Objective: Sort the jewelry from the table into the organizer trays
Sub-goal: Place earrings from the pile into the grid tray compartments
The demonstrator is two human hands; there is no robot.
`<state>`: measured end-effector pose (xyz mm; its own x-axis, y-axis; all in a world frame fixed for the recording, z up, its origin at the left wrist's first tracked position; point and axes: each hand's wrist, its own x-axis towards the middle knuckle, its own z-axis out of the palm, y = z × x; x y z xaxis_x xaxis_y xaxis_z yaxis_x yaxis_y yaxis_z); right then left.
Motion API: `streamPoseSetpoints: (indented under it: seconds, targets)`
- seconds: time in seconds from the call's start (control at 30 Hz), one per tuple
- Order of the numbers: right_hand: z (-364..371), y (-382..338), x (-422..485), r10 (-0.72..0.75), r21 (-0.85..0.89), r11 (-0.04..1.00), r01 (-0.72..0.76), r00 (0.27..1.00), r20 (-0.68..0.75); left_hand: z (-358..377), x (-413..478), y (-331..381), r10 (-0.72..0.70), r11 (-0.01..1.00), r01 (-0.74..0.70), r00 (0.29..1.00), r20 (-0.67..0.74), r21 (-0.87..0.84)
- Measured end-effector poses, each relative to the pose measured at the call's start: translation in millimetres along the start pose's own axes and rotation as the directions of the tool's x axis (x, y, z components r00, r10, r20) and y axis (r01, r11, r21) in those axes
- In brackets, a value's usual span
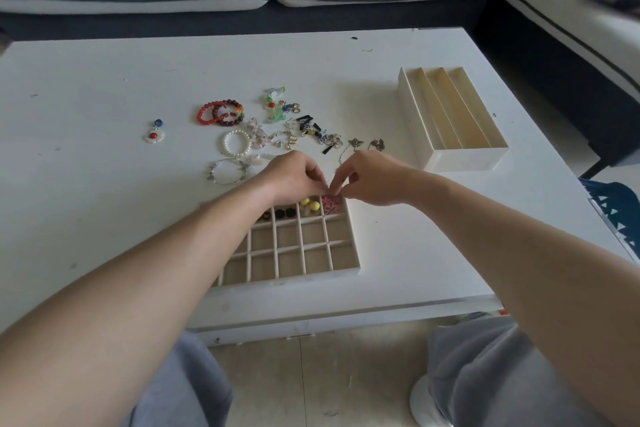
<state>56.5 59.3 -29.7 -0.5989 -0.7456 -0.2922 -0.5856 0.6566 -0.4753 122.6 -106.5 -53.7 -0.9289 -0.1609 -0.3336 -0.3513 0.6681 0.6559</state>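
Jewelry [277, 128] lies in a loose heap mid-surface [104, 97], with red bead bracelets [220, 113] and a pearl bracelet [236, 143] at its left edge, a flower pendant [154, 135] well apart further left, and the long-slot tray [453, 114] off to the right. Nearer the person sits the grid tray [304, 253], its far row holding black pieces [284, 212], yellow beads [310, 203] and a pink flower piece [331, 205]. Left hand [294, 177] and right hand [370, 177] meet fingertip to fingertip just above that row, both curled into a narrow pinch, but whether anything sits between them I cannot tell.
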Motion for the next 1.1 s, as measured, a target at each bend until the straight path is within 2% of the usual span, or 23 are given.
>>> streamPoseSetpoints:
  seconds: [0.17,0.3,0.47,0.57,0.7,0.87,0.93,1.0,1.1]
  targets:
    - [5.3,1.0,3.6,0.006,-0.008,1.0,-0.005,0.999,0.042,6.6,0.8,1.3,-0.005,0.996,0.006,1.0,-0.005,0.086]
    - [0.2,0.8,1.6,0.008,0.035,0.999,-0.007,1.0,-0.022,11.5,1.4,3.6,-0.004,0.98,0.009,1.0,-0.026,0.201]
    - [-4.0,8.5,6.6,0.091,0.089,0.993,-0.077,0.981,-0.17,0.6,1.7,4.4,-0.037,0.998,0.037,0.999,-0.007,0.048]
    - [-3.8,19.0,13.6,0.186,0.103,0.981,-0.166,0.953,-0.238,-10.5,5.7,-2.2,-0.009,0.998,0.014,0.995,-0.1,0.054]
    - [-3.3,31.5,20.4,0.309,0.096,0.951,-0.294,0.92,-0.24,-13.9,16.8,-12.1,0.019,0.988,0.018,0.971,-0.238,0.152]
    - [-1.8,37.5,28.3,0.406,0.175,0.912,-0.37,0.872,-0.273,-5.2,40.5,-11.8,0.11,0.966,-0.026,0.941,-0.319,0.259]
    - [-0.7,36.8,35.3,0.443,0.207,0.895,-0.396,0.846,-0.298,0.2,48.3,-8.5,0.215,0.923,-0.09,0.926,-0.309,0.373]
    - [-0.4,33.7,43.6,0.468,0.227,0.882,-0.413,0.822,-0.325,9.1,57.0,-6.0,0.325,0.83,-0.145,0.91,-0.256,0.538]
    - [0.6,27.2,54.1,0.466,0.236,0.883,-0.405,0.814,-0.347,19.1,61.6,-6.0,0.399,0.736,-0.166,0.89,-0.222,0.656]
